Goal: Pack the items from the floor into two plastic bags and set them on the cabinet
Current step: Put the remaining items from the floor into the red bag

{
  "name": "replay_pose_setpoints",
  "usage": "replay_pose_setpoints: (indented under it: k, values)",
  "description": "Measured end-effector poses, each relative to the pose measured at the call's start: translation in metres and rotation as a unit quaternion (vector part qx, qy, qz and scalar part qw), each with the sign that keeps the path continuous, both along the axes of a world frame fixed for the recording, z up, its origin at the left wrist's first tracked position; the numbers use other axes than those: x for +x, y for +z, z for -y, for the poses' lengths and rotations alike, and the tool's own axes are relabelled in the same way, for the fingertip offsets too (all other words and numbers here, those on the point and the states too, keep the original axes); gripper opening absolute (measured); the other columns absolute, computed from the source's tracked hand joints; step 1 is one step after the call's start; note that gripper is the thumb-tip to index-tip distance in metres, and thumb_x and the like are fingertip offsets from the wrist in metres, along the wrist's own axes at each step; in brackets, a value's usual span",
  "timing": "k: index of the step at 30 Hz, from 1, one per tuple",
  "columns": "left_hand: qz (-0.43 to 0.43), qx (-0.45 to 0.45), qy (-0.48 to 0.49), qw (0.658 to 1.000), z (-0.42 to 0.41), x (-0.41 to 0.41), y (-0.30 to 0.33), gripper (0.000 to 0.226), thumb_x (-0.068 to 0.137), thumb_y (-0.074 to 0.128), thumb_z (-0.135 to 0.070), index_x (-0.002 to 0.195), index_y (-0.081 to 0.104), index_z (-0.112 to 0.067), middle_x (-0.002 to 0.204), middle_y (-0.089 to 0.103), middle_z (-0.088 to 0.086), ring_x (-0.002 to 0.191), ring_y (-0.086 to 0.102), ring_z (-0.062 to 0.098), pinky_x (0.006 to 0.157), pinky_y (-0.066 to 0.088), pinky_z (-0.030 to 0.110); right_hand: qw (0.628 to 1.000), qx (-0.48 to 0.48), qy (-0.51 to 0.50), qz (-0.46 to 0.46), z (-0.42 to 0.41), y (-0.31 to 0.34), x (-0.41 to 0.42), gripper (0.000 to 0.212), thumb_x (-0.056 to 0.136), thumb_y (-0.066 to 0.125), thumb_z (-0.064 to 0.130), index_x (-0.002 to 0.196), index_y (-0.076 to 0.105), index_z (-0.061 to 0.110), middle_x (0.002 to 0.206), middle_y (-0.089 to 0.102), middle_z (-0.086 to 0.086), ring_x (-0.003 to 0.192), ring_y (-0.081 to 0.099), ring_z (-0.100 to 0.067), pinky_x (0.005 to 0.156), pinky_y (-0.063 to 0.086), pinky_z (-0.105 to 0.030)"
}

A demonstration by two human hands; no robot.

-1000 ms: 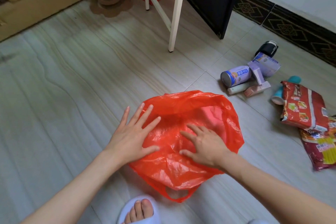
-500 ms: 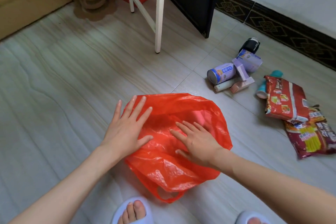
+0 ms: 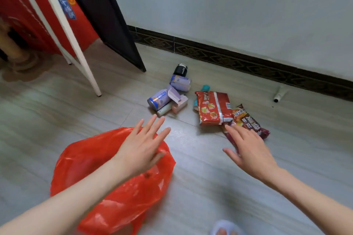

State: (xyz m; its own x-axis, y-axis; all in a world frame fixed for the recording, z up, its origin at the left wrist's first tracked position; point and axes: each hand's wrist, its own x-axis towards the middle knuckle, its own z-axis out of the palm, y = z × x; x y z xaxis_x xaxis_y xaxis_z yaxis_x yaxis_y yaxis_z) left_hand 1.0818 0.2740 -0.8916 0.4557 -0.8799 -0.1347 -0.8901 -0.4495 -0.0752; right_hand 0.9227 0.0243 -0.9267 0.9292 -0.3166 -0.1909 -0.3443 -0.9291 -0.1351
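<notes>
The main risk at this moment lay with the red plastic bag [image 3: 107, 177], which sprawled limp and crumpled on the floor [image 3: 57, 120] in the lower left of the frame. Its mouth did not stand open on its own, so anything pushed toward it one-handed would likely have slid over the film or shoved the bag along the smooth floor. The left hand [image 3: 141, 149] hovered over the bag's upper right edge with its fingers [image 3: 152, 126] straight and spread, grasping nothing, so nothing held the mouth open.

The right hand [image 3: 250, 152] was stretched toward the right centre of the frame, fingers loose and extended, also grasping nothing, its tips just short of or touching the dark snack packet [image 3: 248, 120]; contact could not be told for certain. That glossy packet lay partly under the red noodle packet [image 3: 214, 107], so a pull on the lower one could have dragged or flipped the upper one, and flat packets are awkward to pinch off a floor.

Above the centre lay a tight cluster: a purple can [image 3: 158, 99] on its side, a second purple can [image 3: 180, 83], a black jar [image 3: 180, 69], a small pink box [image 3: 179, 103] and a pale tube [image 3: 164, 110], with a teal bottle [image 3: 204, 89] peeking from behind the noodle packet. The round ones would probably have rolled if knocked. Only one bag was visible, and the cabinet top was out of view.
</notes>
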Motion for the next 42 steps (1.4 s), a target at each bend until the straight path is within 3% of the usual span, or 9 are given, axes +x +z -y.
replay_pose_setpoints:
  k: [4,11,13,17,23,27,32,38,42]
  values:
    - [-0.120,-0.018,0.102,0.987,0.053,-0.011,-0.056,0.068,0.092,0.040,-0.047,0.147,0.010,-0.023,0.157,-0.002,0.006,0.145,-0.003,0.025,0.117,0.006,0.038,0.994,0.016,-0.107,-0.010,0.046,-0.039,-0.017,0.071,0.086,0.049,0.051,0.145,0.023,0.021,0.151,0.030,-0.003,0.137,0.029,-0.020,0.113,0.025,-0.036]
    - [-0.336,-0.136,0.255,0.897,0.142,0.007,-0.125,0.070,0.090,0.052,-0.038,0.145,0.018,-0.011,0.154,0.020,0.009,0.142,0.016,0.021,0.114,0.015,0.030,0.973,0.058,-0.223,-0.014,0.120,-0.105,0.005,0.067,0.084,0.056,0.047,0.138,0.034,0.011,0.137,0.046,-0.012,0.123,0.044,-0.031,0.102,0.036,-0.042]
    - [-0.417,-0.176,0.339,0.825,0.172,0.026,-0.131,0.071,0.089,0.054,-0.039,0.144,0.022,-0.010,0.149,0.031,0.011,0.136,0.031,0.024,0.108,0.029,0.033,0.965,0.070,-0.253,0.001,0.137,-0.114,0.017,0.066,0.085,0.055,0.047,0.135,0.036,0.010,0.132,0.049,-0.015,0.118,0.047,-0.034,0.099,0.038,-0.044]
    - [-0.617,-0.228,0.486,0.576,0.212,0.052,-0.143,0.067,0.084,0.061,-0.041,0.137,0.037,-0.008,0.128,0.056,0.010,0.108,0.057,0.023,0.082,0.046,0.031,0.943,0.119,-0.300,-0.085,0.160,-0.130,0.042,0.085,0.079,0.053,0.063,0.140,0.025,0.010,0.141,0.043,-0.014,0.127,0.042,-0.033,0.106,0.031,-0.049]
    - [-0.679,-0.238,0.516,0.465,0.226,0.052,-0.155,0.034,0.082,0.067,-0.014,0.114,0.056,-0.006,0.092,0.069,0.003,0.075,0.064,0.013,0.056,0.049,0.023,0.867,0.287,-0.396,-0.096,0.173,-0.135,0.059,0.081,0.058,0.081,0.050,0.120,0.051,0.008,0.123,0.055,-0.015,0.110,0.056,-0.031,0.096,0.047,-0.043]
    - [-0.672,-0.251,0.488,0.497,0.222,0.053,-0.144,0.034,0.084,0.064,-0.011,0.116,0.057,-0.004,0.103,0.069,0.007,0.083,0.066,0.015,0.070,0.053,0.025,0.827,0.370,-0.419,-0.062,0.168,-0.129,0.060,0.061,0.058,0.086,0.036,0.106,0.059,0.009,0.104,0.068,-0.010,0.091,0.065,-0.027,0.088,0.053,-0.042]
    - [-0.654,-0.272,0.451,0.543,0.191,0.051,-0.105,0.011,0.086,0.058,-0.005,0.096,0.063,-0.009,0.079,0.070,0.002,0.057,0.066,0.004,0.052,0.054,0.016,0.829,0.331,-0.448,0.055,0.142,-0.105,0.056,0.040,0.070,0.078,0.032,0.096,0.056,0.013,0.096,0.067,-0.006,0.077,0.062,-0.020,0.069,0.049,-0.032]
    - [-0.624,-0.255,0.394,0.625,0.127,0.049,-0.037,0.011,0.087,0.059,-0.010,0.097,0.064,-0.010,0.089,0.071,0.005,0.072,0.068,0.011,0.064,0.056,0.022,0.902,0.220,-0.355,0.107,0.081,-0.045,0.033,0.029,0.076,0.067,0.038,0.094,0.052,0.022,0.096,0.066,-0.003,0.089,0.062,-0.026,0.074,0.049,-0.036]
    - [-0.570,-0.281,0.383,0.670,0.058,0.047,0.014,0.010,0.085,0.060,-0.007,0.093,0.064,-0.012,0.078,0.072,0.002,0.065,0.068,0.010,0.062,0.057,0.021,0.900,0.251,-0.311,0.174,0.021,0.000,0.033,0.025,0.072,0.068,0.041,0.083,0.053,0.025,0.072,0.058,0.015,0.080,0.062,-0.021,0.064,0.044,-0.032]
